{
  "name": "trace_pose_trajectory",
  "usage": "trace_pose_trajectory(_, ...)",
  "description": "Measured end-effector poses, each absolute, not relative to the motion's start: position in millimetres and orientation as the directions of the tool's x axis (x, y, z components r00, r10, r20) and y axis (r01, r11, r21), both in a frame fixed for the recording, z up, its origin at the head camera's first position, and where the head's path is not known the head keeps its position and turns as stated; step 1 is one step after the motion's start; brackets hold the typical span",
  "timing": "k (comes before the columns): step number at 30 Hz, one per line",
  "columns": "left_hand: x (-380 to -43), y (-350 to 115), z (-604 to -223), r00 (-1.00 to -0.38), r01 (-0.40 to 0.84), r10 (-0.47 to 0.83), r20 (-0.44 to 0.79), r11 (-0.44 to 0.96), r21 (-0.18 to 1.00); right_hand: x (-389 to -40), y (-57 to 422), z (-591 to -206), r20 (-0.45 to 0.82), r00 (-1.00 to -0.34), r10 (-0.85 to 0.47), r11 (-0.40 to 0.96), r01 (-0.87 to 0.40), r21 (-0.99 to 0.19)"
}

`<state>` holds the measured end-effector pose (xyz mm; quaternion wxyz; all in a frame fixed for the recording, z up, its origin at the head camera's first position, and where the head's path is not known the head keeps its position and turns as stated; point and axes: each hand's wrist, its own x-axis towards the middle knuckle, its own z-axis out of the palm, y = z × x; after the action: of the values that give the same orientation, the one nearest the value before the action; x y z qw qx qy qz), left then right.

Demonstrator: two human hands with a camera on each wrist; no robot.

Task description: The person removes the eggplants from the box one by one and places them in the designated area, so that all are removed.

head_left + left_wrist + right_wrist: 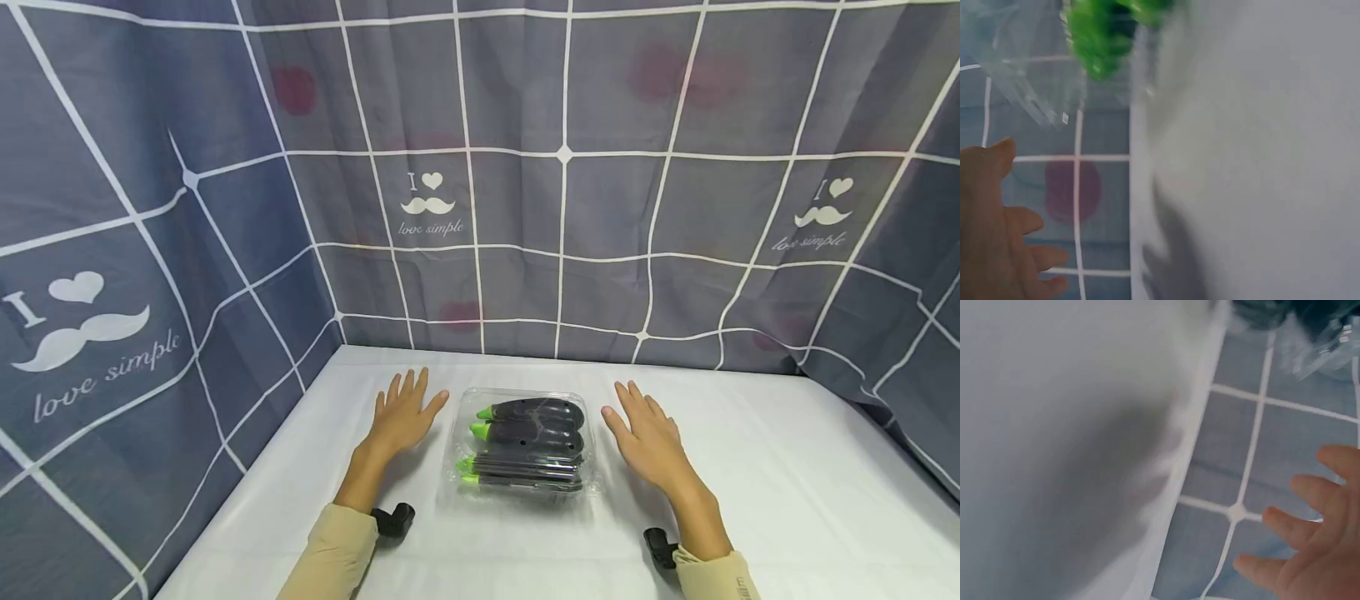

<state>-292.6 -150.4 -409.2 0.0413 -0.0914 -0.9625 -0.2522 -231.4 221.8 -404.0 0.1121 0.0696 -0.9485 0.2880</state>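
Two spread hands flank a clear box of dark, green-ended pieces

The box sits at the lower centre of the head view, on a white tabletop. Inside it the dark pieces lie lengthwise across the frame, their green ends toward the left: two fuller ones in the upper part, slimmer ones stacked below. The plastic is glossy and the wrist views are blurred, so the pieces may be small eggplants or a likeness of them; that cannot be told for certain.

The left hand is at the lower left of the box, fingers extended and apart, thumb reaching toward the box's left edge with a gap between. The right hand mirrors it at the lower right, fingers extended, thumb just beside the right edge of the box, also with a gap.

In the left wrist view the hand fills the lower left corner, the green ends show at the top, and a shadow of fingers falls on the white surface at the bottom. In the right wrist view the fingers spread in from the lower right, with dark pieces and crinkled-looking clear plastic at the upper right.

Beige sleeves enter along the bottom of the head view, a black wrist device beside the left one and another beside the right. Behind the table hangs a grey-blue curtain with white grid lines, printed hearts, moustaches and the words "love simple".
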Motion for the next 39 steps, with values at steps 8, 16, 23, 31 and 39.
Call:
trace_pose_trajectory(8, -286, -157, -394, -0.982, 0.19, 0.139, 0.13, 0.716, 0.671, -233, 210, -393, 0.284, -0.95, -0.125, 0.631, -0.298, -0.717)
trace_pose_trajectory(16, -259, -151, -389, -0.961, 0.264, 0.251, 0.118, 0.695, 0.669, -214, 210, -392, 0.255, -0.949, -0.186, 0.592, -0.315, -0.742)
trace_pose_trajectory(23, -236, -134, -399, -0.923, 0.32, 0.374, 0.092, 0.612, 0.723, -188, 202, -399, 0.139, -0.945, -0.296, 0.481, -0.273, -0.833)
trace_pose_trajectory(31, -217, -132, -410, -0.882, 0.26, 0.47, 0.033, 0.427, 0.866, -169, 198, -407, 0.059, -0.954, -0.292, 0.376, -0.171, -0.911)
trace_pose_trajectory(39, -212, -139, -417, -0.838, 0.249, 0.546, 0.007, 0.37, 0.895, -169, 196, -411, 0.054, -0.954, -0.295, 0.3, -0.146, -0.943)
